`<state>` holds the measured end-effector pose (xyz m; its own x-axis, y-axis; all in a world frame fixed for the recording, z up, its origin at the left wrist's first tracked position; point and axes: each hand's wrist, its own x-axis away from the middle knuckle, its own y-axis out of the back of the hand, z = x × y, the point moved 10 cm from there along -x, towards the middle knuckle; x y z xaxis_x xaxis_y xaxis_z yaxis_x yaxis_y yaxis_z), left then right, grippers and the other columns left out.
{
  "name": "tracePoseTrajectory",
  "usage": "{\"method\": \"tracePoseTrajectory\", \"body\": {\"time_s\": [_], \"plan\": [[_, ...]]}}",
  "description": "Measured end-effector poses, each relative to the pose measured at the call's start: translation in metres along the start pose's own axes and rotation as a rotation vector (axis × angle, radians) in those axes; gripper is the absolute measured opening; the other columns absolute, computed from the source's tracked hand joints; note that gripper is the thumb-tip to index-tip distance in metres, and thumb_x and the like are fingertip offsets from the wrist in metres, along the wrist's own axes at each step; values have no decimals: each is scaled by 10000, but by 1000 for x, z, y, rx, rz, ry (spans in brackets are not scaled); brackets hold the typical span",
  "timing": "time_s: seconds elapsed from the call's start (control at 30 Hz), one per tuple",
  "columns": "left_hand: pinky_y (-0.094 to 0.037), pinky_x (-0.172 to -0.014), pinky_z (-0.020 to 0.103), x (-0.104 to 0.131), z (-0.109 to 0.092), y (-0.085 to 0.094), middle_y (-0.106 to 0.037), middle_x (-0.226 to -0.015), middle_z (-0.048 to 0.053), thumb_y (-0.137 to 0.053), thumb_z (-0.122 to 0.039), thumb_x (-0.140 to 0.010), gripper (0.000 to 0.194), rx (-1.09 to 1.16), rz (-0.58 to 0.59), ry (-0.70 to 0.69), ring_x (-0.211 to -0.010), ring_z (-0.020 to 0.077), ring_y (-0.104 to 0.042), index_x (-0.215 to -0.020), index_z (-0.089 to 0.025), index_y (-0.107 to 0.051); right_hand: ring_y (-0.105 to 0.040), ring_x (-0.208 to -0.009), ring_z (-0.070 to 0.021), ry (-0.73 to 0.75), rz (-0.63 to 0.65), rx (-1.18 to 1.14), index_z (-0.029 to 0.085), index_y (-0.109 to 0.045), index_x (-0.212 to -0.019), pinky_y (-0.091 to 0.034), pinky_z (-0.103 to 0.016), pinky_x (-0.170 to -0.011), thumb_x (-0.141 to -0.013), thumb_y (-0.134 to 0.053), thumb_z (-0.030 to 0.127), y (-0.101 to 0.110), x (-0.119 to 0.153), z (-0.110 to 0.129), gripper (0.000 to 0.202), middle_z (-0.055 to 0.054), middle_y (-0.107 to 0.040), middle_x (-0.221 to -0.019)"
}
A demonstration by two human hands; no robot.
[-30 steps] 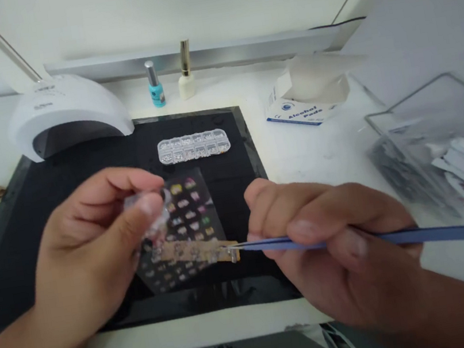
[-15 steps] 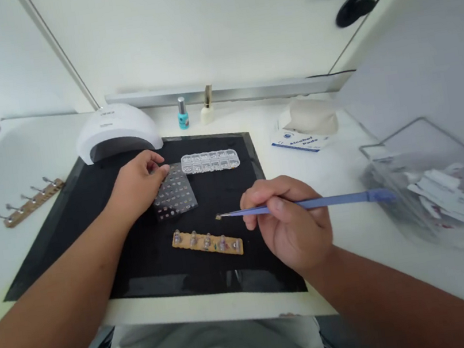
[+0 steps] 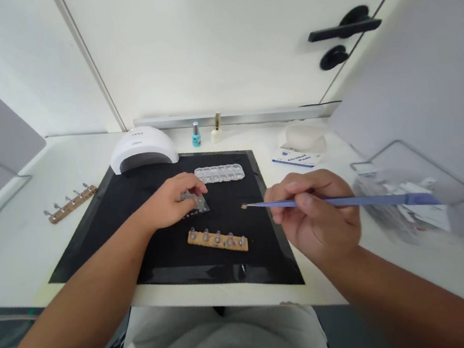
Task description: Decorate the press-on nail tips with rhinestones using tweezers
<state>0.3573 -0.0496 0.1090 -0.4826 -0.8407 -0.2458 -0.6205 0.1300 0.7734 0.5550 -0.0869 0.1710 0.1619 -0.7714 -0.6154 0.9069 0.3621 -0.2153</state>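
My right hand (image 3: 316,213) pinches blue tweezers (image 3: 349,200), whose tip points left over the black mat (image 3: 147,186) with a tiny piece (image 3: 244,206) at its end. My left hand (image 3: 175,201), fingers apart and curved, rests over the small sheet of stickers (image 3: 199,203) and covers much of it; whether it grips the sheet is unclear. Nearer me lies a cork strip (image 3: 218,240) bearing several clear nail tips. A clear compartment case (image 3: 220,173) sits just beyond the left hand.
A white lamp (image 3: 143,147) stands at the mat's back left. Behind the mat are a blue bottle (image 3: 195,135) and a cream bottle (image 3: 216,133). Another strip with metal stands (image 3: 71,204) is at left; an alcohol pads box (image 3: 297,158) and a bin of packets (image 3: 412,211) are at right.
The camera view has shifted. My left hand has moved onto the sticker sheet, covering more of it. The right hand still holds the tweezers, with their tip farther from the cork strip.
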Motion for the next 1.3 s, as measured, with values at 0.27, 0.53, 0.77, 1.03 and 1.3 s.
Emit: {"method": "tracePoseTrajectory", "body": {"time_s": [0.27,0.53,0.77,1.03,1.3], "plan": [[-512,-996,494,25,-41,-37,-678,-1217,111,-779,-353,-766,583,-175,388,-49,-1123,337,-640,-1305,-198,-620,-561,-440,-109,-39,-9,43,250,-687,-873,-436,-255,-430,-888,-729,238,19,1,0,46,39,-683,-622],[-529,-748,417,30,-45,-69,-711,-947,98,-628,-194,-806,125,-436,545,49,-849,305,-698,-927,-183,-658,-539,-425,-89,-207,10,-46,224,-636,-853,-435,-229,-427,-890,-718,241,18,18,-50,92,75,-601,-584],[-453,-587,395,32,-32,-67,-671,-829,59,-530,-184,-836,58,-489,562,89,-691,292,-684,-817,-226,-564,-559,-470,-92,-399,7,-38,206,-672,-850,-455,-193,-427,-893,-682,200,26,34,-76,45,46,-616,-604],[-374,-515,383,34,-29,-67,-655,-753,28,-528,-211,-791,57,-480,478,58,-597,276,-677,-770,-263,-519,-568,-493,-91,-533,7,-3,194,-685,-844,-470,-177,-430,-883,-682,199,26,44,-84,39,22,-627,-627],[-295,-435,347,29,-37,-53,-626,-640,17,-500,-195,-736,86,-450,329,-31,-414,204,-546,-689,-267,-489,-568,-495,-96,-603,2,-9,193,-694,-819,-470,-173,-414,-849,-704,195,29,43,-88,32,19,-632,-608]]}}
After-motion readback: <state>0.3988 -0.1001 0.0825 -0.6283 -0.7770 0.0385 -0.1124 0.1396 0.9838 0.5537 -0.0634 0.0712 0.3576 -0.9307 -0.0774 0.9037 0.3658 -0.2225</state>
